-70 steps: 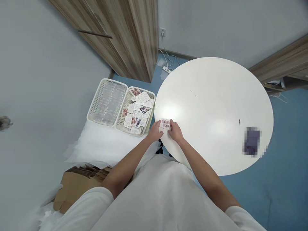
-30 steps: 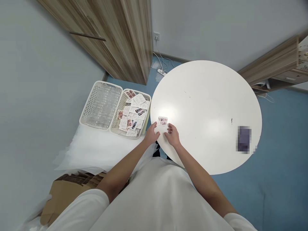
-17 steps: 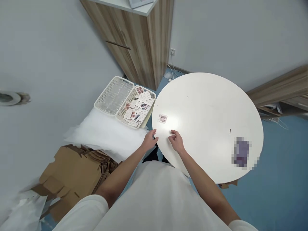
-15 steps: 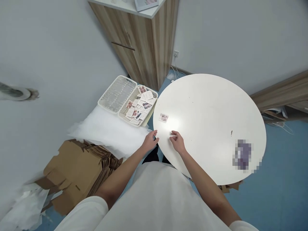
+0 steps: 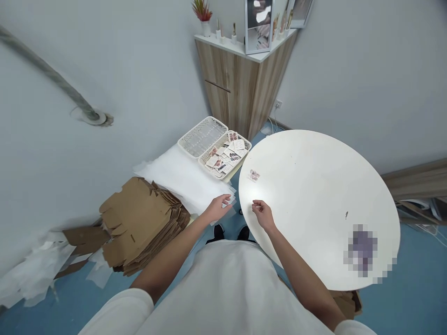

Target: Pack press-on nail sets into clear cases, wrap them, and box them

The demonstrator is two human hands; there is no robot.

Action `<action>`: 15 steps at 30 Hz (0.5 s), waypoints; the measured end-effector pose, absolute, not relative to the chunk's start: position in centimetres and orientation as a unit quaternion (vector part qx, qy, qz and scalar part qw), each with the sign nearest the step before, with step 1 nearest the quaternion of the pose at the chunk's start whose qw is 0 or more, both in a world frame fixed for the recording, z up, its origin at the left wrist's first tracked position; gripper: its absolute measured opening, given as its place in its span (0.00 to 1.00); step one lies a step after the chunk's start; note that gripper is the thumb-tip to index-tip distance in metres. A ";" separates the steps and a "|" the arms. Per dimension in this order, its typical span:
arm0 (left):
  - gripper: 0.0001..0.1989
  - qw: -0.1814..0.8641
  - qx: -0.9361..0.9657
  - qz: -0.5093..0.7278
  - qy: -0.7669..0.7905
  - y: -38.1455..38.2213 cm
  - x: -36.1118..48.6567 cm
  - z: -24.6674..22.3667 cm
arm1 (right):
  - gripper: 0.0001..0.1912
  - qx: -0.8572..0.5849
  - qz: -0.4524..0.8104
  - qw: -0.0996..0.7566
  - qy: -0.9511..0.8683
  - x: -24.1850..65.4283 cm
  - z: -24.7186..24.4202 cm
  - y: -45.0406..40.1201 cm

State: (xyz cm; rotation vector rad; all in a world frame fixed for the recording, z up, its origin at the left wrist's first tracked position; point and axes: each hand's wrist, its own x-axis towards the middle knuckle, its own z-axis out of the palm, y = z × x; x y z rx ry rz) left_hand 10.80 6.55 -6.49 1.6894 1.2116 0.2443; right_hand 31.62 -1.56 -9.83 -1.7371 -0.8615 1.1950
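My left hand (image 5: 219, 207) hangs between the white sheets (image 5: 185, 176) and the round table, fingers apart and holding nothing. Over the near left edge of the white round table (image 5: 314, 186) is my right hand (image 5: 262, 213), its fingers curled but apart, with nothing visible in them. A small card with a nail-like pattern (image 5: 254, 175) lies on the table beyond my right hand. Left of the table, one white basket (image 5: 213, 173) holds many patterned cards, and a second basket (image 5: 190, 151) beside it holds clear plastic pieces.
Flattened brown cardboard boxes (image 5: 136, 214) are stacked at the left, near crumpled white plastic (image 5: 38, 265). A wooden cabinet (image 5: 237, 88) with picture frames and a plant stands at the back. A pixelated patch (image 5: 363, 249) covers something on the table's right.
The view has tilted up, showing more of the cabinet top and both shoes. Both hands stay near the table's left edge, my left hand slightly farther from it.
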 end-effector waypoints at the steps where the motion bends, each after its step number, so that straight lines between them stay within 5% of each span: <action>1: 0.23 0.502 0.704 0.094 0.494 6.7 10.2 -6.1 | 0.18 -0.691 0.476 0.420 -0.346 31.1 -9.7 -1.3; 15: 0.32 0.465 0.771 0.006 0.436 12.3 1.5 -2.6 | 0.18 -0.654 0.479 0.423 -0.406 20.6 -6.6 4.6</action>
